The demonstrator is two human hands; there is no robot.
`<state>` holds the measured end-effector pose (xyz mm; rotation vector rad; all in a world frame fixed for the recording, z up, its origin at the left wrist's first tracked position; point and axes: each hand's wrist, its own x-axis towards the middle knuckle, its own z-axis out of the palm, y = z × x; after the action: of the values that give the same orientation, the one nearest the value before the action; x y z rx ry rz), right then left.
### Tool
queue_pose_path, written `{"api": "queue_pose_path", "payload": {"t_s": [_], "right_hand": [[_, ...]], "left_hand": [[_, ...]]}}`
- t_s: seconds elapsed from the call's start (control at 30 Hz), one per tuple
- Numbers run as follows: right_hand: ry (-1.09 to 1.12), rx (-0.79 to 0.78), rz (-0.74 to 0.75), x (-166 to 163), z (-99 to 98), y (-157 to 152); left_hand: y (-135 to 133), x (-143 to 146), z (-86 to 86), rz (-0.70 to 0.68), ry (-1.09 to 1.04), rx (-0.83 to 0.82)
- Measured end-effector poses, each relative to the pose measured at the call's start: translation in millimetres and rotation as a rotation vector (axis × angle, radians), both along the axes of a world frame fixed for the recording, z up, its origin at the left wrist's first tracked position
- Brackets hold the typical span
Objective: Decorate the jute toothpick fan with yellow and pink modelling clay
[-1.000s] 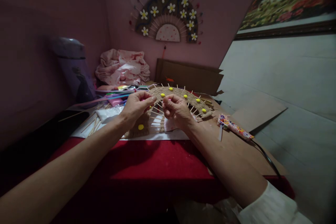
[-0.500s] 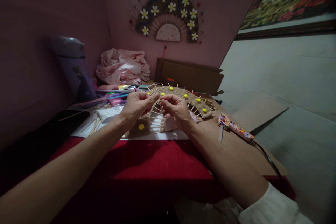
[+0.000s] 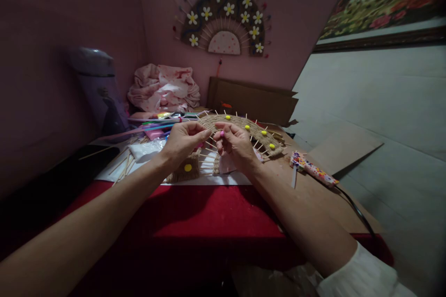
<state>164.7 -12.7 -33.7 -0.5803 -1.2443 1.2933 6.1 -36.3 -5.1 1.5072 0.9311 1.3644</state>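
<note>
Two hands meet over a straw fan (image 3: 259,133) on the red table (image 3: 209,213).
The right hand (image 3: 237,145) pinches a small pink bead (image 3: 222,133) between thumb and forefinger, just above the fan's near sticks. The left hand (image 3: 181,141) is close beside it, fingertips pressed together, though on what I cannot tell. The fan lies flat mid-table, yellow dots (image 3: 247,127) along its arc; a patterned tool (image 3: 313,171) rests to its right.
</note>
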Motion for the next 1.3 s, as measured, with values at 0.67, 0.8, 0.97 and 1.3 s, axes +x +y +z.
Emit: {"api": "queue_pose_path", "payload": {"t_s": [0.67,0.8,0.97,1.3], "right_hand": [[-0.197,0.067,0.114,-5,-8.6,0],[-0.200,0.032,0.145,-4,-5.0,-4],[-0.164,-0.014,0.158,-4,-4.7,-3],[-0.168,-0.027,0.140,-6,-6.8,0]], "left_hand": [[4,-1,-8.5,0.022,0.445,0.364],[6,-3,-12.4,0.148,0.559,0.436],[4,-3,-10.9,0.152,0.484,0.513],[12,-1,-24.0,0.078,0.625,0.754]]}}
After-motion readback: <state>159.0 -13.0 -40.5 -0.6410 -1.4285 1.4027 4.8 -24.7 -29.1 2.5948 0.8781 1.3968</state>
